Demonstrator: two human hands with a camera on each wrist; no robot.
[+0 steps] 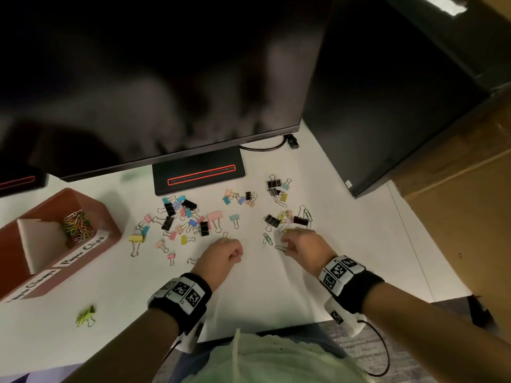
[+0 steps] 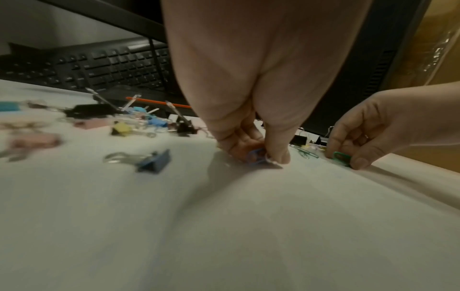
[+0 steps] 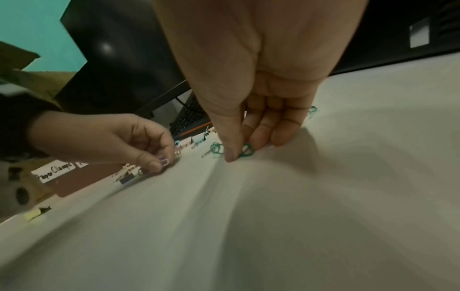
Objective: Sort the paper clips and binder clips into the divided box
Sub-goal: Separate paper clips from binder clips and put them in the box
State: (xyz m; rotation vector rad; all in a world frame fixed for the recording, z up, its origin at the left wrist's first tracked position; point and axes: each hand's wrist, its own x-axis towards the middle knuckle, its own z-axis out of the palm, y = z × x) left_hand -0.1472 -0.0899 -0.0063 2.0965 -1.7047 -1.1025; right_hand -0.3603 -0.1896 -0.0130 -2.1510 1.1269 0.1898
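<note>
Coloured and black binder clips (image 1: 190,219) lie scattered on the white table (image 1: 262,283), with a few paper clips (image 1: 266,239) among them. My left hand (image 1: 224,252) pinches a blue-violet paper clip (image 2: 256,156) against the table. To its right, my right hand (image 1: 300,241) pinches a green paper clip (image 3: 246,151) between thumb and fingers, also at the table surface. The brown divided box (image 1: 107,217) stands at the left; its far compartment holds several coloured paper clips (image 1: 77,225).
A dark monitor (image 1: 166,78) on a black stand (image 1: 199,172) hangs over the back of the table. A black computer case (image 1: 387,106) stands at the right. One yellow-green binder clip (image 1: 86,316) lies apart near the front left edge. A keyboard (image 2: 99,67) sits behind the clips.
</note>
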